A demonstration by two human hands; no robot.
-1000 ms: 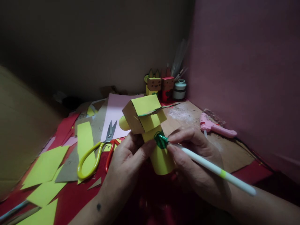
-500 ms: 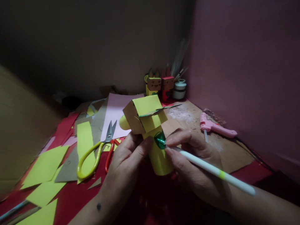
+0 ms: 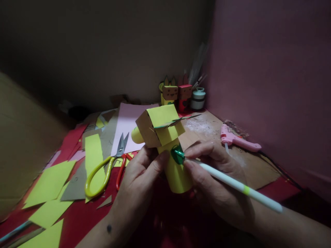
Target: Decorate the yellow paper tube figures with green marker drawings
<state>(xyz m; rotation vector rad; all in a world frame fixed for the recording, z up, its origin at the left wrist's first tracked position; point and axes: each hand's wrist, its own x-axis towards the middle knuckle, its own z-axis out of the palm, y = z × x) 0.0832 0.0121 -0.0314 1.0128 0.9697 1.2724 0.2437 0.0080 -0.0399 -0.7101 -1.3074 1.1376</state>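
Note:
A paper figure (image 3: 178,175) with a yellow tube body and a box head of yellow paper and brown card is tilted in front of me. My left hand (image 3: 144,168) is closed around its body just below the head. A dark green patch (image 3: 177,156) marks the front of the tube. Between the fingertips of my right hand (image 3: 214,168) is a white marker pen (image 3: 232,181) with a green tip end, which touches the green patch. Thin dark pointed pieces stick out from the head. The far side of the tube is hidden.
Scissors (image 3: 99,177) with yellow and red handles lie open at left among yellow paper pieces (image 3: 50,184). Pink paper (image 3: 124,120) lies behind. Two finished-looking figures (image 3: 170,93) and a pale jar (image 3: 198,98) stand at the back. At right rests a pink glue gun (image 3: 240,141).
The marker tip has shifted slightly up and right within the green patch, and my right hand has moved a little with it. My left hand and the figure stay nearly still.

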